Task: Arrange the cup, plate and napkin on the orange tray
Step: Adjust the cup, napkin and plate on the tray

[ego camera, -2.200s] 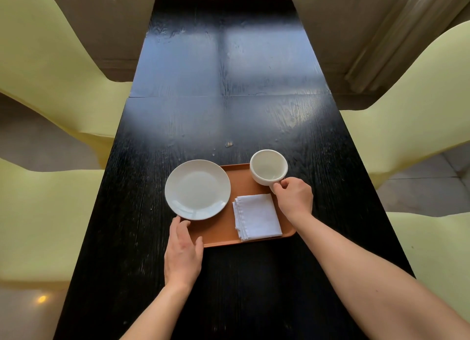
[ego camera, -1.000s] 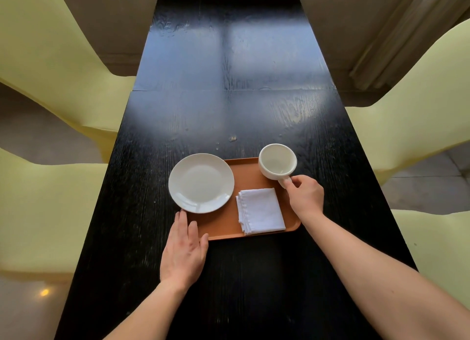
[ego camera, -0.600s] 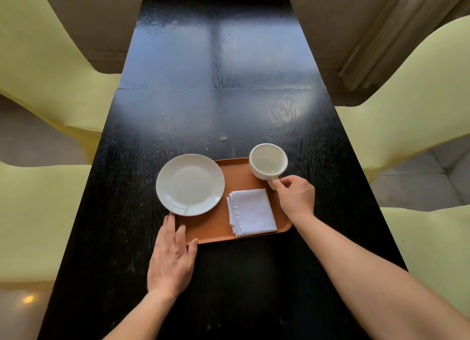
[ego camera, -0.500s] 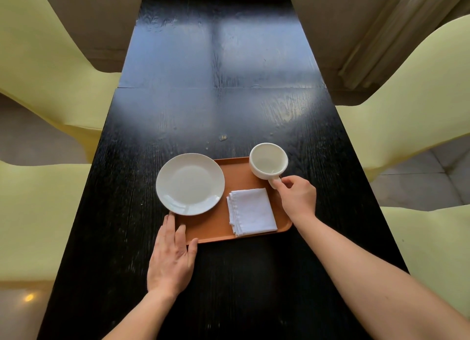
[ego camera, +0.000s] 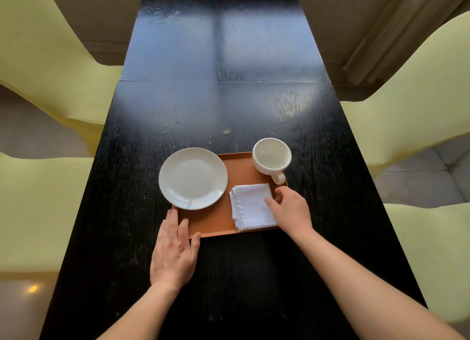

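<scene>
The right hand (ego camera: 291,211) had left the white ceramic cup (ego camera: 271,156) at the flat orange tray's (ego camera: 216,222) two o'clock corner; fingers loosely curled over the folded white napkin (ego camera: 250,207) at five. The left hand (ego camera: 174,250) lay flat, fingers together, at the seven o'clock corner below the round white plate (ego camera: 192,178). Arrangement looked nearly done.

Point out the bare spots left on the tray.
One strip of tray is bare: between plate and napkin, running to the near rim. The right side is crowded: cup, napkin and right hand.
</scene>
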### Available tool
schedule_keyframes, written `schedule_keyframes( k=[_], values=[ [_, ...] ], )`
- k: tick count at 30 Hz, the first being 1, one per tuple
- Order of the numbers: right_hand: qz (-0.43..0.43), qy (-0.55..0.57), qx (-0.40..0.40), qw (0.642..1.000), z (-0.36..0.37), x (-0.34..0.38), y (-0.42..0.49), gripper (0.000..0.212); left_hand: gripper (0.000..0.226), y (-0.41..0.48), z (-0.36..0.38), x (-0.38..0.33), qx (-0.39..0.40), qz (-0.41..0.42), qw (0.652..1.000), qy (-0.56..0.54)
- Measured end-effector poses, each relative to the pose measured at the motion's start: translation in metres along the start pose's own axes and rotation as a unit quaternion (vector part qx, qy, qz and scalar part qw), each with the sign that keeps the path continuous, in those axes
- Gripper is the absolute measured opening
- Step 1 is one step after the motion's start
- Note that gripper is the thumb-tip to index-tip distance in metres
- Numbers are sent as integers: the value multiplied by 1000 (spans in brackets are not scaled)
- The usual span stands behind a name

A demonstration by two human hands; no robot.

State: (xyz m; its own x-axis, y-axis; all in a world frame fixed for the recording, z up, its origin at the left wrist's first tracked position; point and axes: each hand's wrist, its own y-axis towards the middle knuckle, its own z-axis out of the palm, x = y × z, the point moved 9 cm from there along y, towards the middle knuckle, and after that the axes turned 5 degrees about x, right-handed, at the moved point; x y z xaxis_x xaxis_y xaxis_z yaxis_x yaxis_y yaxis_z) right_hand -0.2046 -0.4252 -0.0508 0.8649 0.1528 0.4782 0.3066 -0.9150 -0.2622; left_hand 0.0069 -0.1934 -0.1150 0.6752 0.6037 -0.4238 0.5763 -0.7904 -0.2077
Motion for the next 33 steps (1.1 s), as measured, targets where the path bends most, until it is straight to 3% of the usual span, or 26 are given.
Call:
schedule_keyframes(
  k=[5,9,15,20,24,30,33],
  values=[
    [71,-18,70,995,15,-4,4,34,68,2,-2,-4,-5,15,1000,20],
    [92,19,50,994,9,-12,6,21,70,1,-3,-3,-1,6,1000,12],
    [75,11,38,996,3,-11,4,29,69,1,-6,-8,2,13,999,32],
    [-41,-100,-41,993,-10,11,-13,36,67,0,-9,-10,1,18,999,42],
    [-168,-194,-34,966,8,40,-29,44,66,-1,-14,-16,-4,18,999,51],
    [-192,-248,46,948,36,53,-26,51,70,-2,-15,-18,2,17,998,58],
    [-177,-249,53,951,36,40,-24,54,83,-2,-17,-20,5,19,998,55]
  ],
)
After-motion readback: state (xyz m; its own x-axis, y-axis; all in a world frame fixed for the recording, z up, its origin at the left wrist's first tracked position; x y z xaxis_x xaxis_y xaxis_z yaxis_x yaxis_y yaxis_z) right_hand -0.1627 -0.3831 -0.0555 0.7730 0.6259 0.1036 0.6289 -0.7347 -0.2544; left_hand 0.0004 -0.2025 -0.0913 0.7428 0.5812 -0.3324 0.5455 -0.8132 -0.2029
